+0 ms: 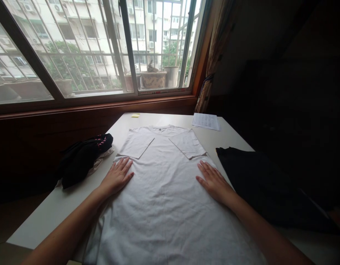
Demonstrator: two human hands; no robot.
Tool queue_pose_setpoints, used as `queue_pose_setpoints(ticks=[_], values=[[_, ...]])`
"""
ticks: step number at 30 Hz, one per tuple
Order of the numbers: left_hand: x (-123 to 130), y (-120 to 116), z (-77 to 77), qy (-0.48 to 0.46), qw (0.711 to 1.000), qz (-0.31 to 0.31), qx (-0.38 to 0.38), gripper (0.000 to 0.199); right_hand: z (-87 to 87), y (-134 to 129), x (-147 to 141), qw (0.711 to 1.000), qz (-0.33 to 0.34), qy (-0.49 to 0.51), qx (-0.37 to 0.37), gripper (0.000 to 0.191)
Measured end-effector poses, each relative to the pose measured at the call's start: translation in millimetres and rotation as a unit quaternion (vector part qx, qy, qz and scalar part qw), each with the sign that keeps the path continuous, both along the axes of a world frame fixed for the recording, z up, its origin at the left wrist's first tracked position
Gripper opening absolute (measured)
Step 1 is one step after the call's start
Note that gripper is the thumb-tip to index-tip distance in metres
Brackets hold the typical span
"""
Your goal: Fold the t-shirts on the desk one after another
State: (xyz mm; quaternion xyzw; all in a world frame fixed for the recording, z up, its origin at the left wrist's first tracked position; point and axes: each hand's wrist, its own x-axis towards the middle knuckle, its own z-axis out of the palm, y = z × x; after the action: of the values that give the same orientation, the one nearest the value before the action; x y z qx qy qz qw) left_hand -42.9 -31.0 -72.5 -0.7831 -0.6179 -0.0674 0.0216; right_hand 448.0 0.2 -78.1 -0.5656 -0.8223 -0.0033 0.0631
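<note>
A white T-shirt (161,191) lies spread on a white table (48,217), its collar toward the window and both sleeves folded inward over the body. My left hand (117,176) rests flat on the shirt's left edge, just below the left sleeve, fingers spread. On the opposite edge, below the right sleeve, my right hand (213,181) lies flat with its fingers apart. Neither hand grips the fabric. Wrinkles run across the middle and lower part of the shirt.
Dark bundled clothing (83,158) sits at the table's left edge. Dark cloth (263,184) lies flat on the right. Near the far edge are printed papers (206,121) and a yellow note (135,115). Beyond the table stand a barred window and a curtain (211,62).
</note>
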Motion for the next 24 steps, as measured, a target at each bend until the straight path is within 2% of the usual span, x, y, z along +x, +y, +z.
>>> queue_pose_setpoints(ticks=[10,15,20,22,24], values=[[-10.9,93.7,8.1,0.01,0.999,-0.013,-0.046,0.066,-1.7,65.2,-6.6,1.0,-0.013,-0.016,-0.018,0.072],[-16.4,128.6,7.3,-0.012,0.999,-0.032,-0.04,0.065,-3.6,92.9,-9.1,1.0,-0.023,-0.008,-0.019,0.072],[-18.4,139.2,12.0,-0.048,0.997,-0.056,-0.012,0.06,0.0,105.8,-12.6,1.0,-0.017,0.01,0.001,0.067],[-17.7,131.2,17.5,-0.062,0.996,-0.06,0.017,0.057,6.3,100.6,-14.6,0.999,-0.006,0.025,0.034,0.062],[-16.0,110.5,25.9,-0.094,0.991,-0.07,0.068,0.052,16.0,85.3,-17.3,0.996,0.02,0.052,0.076,0.052]])
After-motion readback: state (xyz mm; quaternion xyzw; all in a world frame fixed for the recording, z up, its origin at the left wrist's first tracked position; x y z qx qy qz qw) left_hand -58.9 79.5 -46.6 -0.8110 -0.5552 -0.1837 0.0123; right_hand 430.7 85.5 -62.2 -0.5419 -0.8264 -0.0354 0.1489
